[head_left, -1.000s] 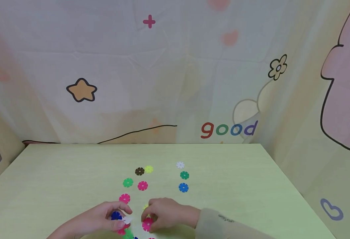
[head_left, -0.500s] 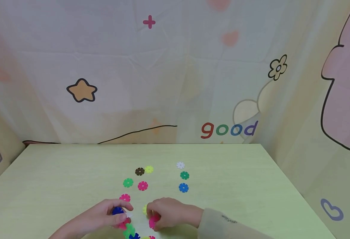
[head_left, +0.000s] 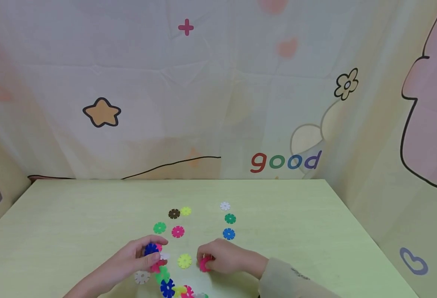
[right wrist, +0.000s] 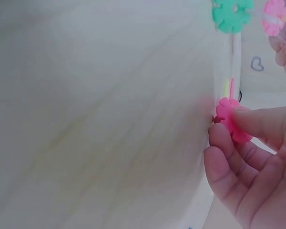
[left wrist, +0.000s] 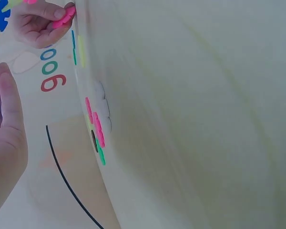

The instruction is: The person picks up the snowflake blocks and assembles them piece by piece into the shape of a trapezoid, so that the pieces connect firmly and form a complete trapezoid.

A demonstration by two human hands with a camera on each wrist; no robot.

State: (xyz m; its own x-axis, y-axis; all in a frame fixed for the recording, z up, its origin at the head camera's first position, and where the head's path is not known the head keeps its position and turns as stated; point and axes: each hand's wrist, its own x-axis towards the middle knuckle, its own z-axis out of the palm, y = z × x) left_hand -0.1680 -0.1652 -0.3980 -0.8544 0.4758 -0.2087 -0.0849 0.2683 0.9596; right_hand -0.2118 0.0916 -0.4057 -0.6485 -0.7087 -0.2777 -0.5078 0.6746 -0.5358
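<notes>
Disc (right wrist: 227,112), pink, in right grip (head_left: 225,256)

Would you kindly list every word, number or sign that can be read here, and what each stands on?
"good": multicoloured letters on the cloth backdrop; partly visible, sideways, in the left wrist view.
"+": pink plus-shaped mark, high on the same backdrop.
Sleeve lettering: dark, on the right sleeve, too small and blurred to read.
Pink disc: no text discernible.
</notes>
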